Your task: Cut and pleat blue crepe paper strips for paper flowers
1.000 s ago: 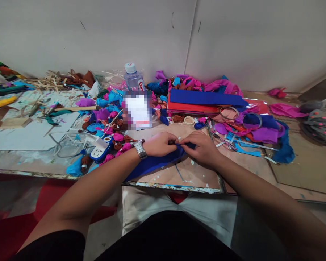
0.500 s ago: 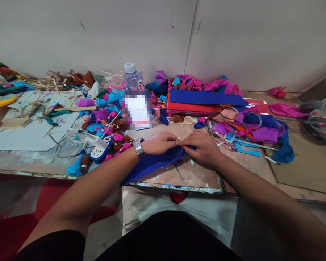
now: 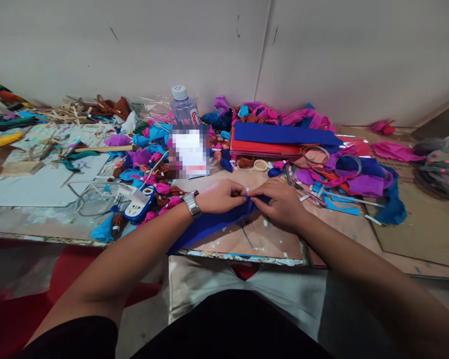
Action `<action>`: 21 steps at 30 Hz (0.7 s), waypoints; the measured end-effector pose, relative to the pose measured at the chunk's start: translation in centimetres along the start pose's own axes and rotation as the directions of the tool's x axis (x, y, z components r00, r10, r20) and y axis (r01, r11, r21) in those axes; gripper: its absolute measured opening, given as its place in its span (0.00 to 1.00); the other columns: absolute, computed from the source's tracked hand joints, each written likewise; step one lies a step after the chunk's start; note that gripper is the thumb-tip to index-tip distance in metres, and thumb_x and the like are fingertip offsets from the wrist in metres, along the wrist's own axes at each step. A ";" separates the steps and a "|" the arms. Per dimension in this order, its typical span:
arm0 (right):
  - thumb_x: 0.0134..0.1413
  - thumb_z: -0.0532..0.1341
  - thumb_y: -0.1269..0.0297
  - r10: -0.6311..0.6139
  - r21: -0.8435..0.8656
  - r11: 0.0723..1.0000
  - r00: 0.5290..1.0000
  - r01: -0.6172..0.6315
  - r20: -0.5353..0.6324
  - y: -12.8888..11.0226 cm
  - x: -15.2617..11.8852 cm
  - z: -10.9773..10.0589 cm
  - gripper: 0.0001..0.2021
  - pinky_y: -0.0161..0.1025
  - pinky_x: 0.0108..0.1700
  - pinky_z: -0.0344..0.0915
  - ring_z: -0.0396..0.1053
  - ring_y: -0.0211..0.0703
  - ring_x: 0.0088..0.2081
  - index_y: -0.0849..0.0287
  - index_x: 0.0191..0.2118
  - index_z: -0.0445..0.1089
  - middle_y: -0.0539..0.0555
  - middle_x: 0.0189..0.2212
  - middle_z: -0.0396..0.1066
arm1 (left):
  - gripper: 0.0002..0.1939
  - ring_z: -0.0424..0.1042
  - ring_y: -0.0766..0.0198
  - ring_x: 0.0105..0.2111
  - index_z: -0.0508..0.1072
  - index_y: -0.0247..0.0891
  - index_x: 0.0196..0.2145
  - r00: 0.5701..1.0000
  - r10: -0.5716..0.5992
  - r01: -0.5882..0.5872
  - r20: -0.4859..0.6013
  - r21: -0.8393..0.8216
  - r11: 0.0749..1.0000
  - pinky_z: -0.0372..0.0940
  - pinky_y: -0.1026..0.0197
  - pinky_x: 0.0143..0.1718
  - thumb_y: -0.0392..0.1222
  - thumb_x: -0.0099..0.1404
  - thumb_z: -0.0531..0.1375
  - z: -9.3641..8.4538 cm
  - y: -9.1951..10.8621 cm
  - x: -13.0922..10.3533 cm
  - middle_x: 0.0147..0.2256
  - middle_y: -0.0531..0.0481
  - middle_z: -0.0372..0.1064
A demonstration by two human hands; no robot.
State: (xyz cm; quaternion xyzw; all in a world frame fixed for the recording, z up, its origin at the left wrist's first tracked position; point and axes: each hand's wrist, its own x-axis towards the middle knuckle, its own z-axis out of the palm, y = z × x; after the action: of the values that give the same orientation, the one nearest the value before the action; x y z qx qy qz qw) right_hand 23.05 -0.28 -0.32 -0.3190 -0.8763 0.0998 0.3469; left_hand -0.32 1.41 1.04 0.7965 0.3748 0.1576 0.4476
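Note:
A strip of dark blue crepe paper (image 3: pixel 213 223) slants across the front of the table, its left end at the front edge. My left hand (image 3: pixel 224 196), below a metal watch (image 3: pixel 192 204), pinches the strip near its upper right end. Right beside it, my right hand (image 3: pixel 277 199) pinches the same paper, fingertips almost touching those of the left. The paper looks gathered between the two pinches, though the fingers hide part of it.
Crumpled coloured paper pieces (image 3: pixel 140 159) lie left of my hands, around a blue and white power strip (image 3: pixel 139 204). A bottle (image 3: pixel 184 107) stands at the back. Folded paper (image 3: pixel 284 134), tape rings (image 3: pixel 347 165) and cardboard (image 3: pixel 419 229) are to the right. Pliers (image 3: pixel 77 158) lie far left.
My fingertips have drawn slightly apart, and a bit of blue paper now shows between them. Everything else looks the same.

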 end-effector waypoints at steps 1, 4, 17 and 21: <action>0.62 0.66 0.69 0.009 0.000 1.000 1.000 -0.009 -0.005 0.0 0.0 0.0 0.04 0.48 0.47 0.66 0.77 0.47 0.39 0.54 0.41 0.79 0.53 0.35 0.82 | 0.14 0.59 0.69 0.26 0.77 0.33 0.35 1.000 -0.004 0.004 0.007 0.000 1.000 0.57 0.65 0.31 0.47 0.67 0.57 0.0 0.0 0.0 0.26 0.55 0.67; 0.61 0.66 0.70 0.011 0.002 1.000 1.000 -0.011 -0.016 0.0 0.0 -0.1 0.05 0.48 0.46 0.66 0.77 0.47 0.38 0.53 0.40 0.79 0.53 0.35 0.82 | 0.13 0.62 0.69 0.27 0.78 0.33 0.37 1.000 -0.005 0.005 0.006 0.013 1.000 0.59 0.65 0.32 0.45 0.66 0.58 -0.1 0.0 -0.1 0.28 0.54 0.71; 0.63 0.65 0.71 -0.085 -0.020 0.996 0.996 0.085 -0.006 0.4 -0.2 -0.2 0.06 0.49 0.48 0.64 0.78 0.45 0.37 0.53 0.41 0.79 0.51 0.35 0.83 | 0.15 0.69 0.66 0.31 0.81 0.34 0.38 1.000 0.004 -0.007 0.029 0.083 0.997 0.63 0.66 0.36 0.38 0.61 0.54 -0.6 -0.1 -0.1 0.32 0.53 0.76; 0.63 0.66 0.70 -0.073 -0.013 0.997 0.997 0.073 -0.027 0.4 -0.2 -0.2 0.05 0.48 0.46 0.64 0.78 0.44 0.36 0.53 0.41 0.80 0.51 0.34 0.83 | 0.15 0.67 0.67 0.30 0.81 0.34 0.37 1.000 -0.005 0.002 0.031 0.101 0.995 0.62 0.65 0.34 0.37 0.61 0.54 -0.6 0.0 -0.1 0.30 0.53 0.75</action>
State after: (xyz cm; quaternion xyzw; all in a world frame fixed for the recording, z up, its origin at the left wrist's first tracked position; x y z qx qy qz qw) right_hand 23.46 -0.08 -0.44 -0.2901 -0.8831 0.0774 0.3606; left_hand -0.72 1.66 1.41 0.8197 0.3767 0.1253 0.4130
